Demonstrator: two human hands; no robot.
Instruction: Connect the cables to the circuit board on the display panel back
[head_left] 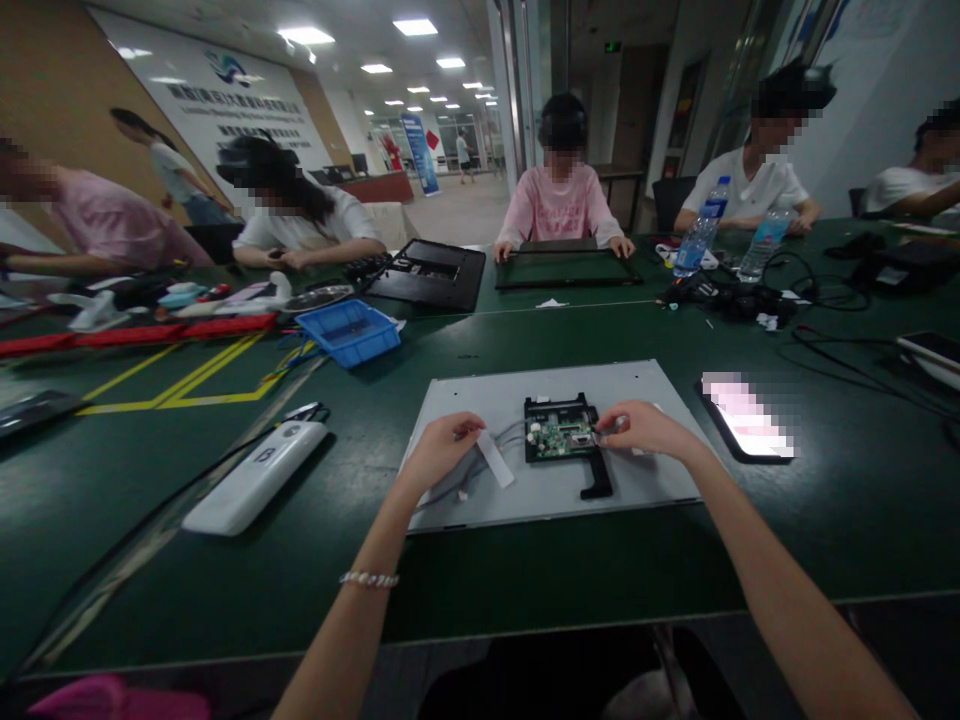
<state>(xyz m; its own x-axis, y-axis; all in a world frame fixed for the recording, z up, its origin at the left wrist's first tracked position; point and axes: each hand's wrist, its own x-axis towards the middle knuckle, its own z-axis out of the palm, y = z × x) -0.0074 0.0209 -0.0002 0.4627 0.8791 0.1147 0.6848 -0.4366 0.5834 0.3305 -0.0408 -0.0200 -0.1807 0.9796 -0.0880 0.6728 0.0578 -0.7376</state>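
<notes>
A flat pale metal panel (480, 400) lies on the green table in front of me. On its middle sits a green circuit board (559, 436) in a black plastic bracket (598, 480). My left hand (442, 450) is over the panel's left part, thumb and fingers pinched on a white strip (496, 460) that slants down to the right. Grey cables (510, 432) run from beneath that hand to the board. My right hand (637, 430) is at the board's right edge with its fingertips drawn together. What they hold, if anything, is too small to make out.
A white power bank (259, 475) with a cable lies left, a lit phone (748, 418) right. Beyond are a blue basket (351, 333), a black casing (427, 275) and water bottles (703, 228). Across the table a person in pink holds a black frame (568, 268); other people sit nearby.
</notes>
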